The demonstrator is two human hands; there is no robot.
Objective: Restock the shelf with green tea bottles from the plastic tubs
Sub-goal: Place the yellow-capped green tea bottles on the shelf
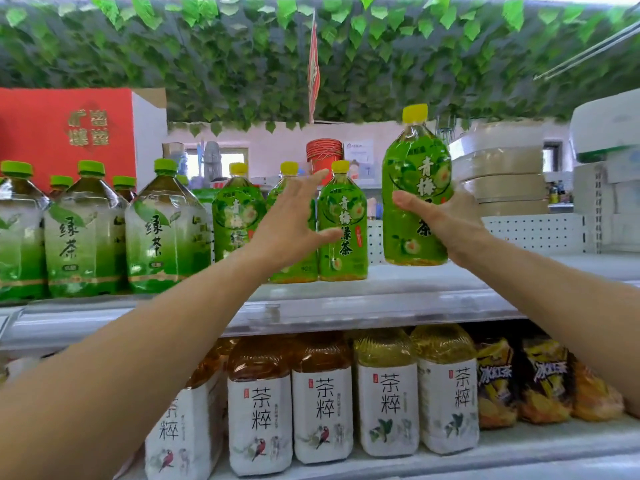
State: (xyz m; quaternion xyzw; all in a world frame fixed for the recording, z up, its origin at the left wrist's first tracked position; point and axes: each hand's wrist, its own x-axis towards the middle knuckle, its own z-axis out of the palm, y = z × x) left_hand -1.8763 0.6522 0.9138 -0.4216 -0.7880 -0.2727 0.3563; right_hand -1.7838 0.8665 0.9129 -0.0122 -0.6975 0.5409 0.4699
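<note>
My right hand (446,223) grips a green tea bottle (415,188) with a yellow cap, held upright just above the top shelf (398,292) at its right part. My left hand (294,216) is spread with straight fingers in front of the row of yellow-capped green tea bottles (343,230) standing on the shelf. Its thumb lies against the rightmost standing bottle, and the hand covers much of the middle one. No plastic tub is in view.
Larger green-capped tea bottles (166,230) fill the shelf's left, under a red box (65,133). White-labelled tea bottles (322,407) and orange-brown ones (540,382) fill the lower shelf. Stacked round containers (502,174) sit behind at right. Fake leaves hang overhead.
</note>
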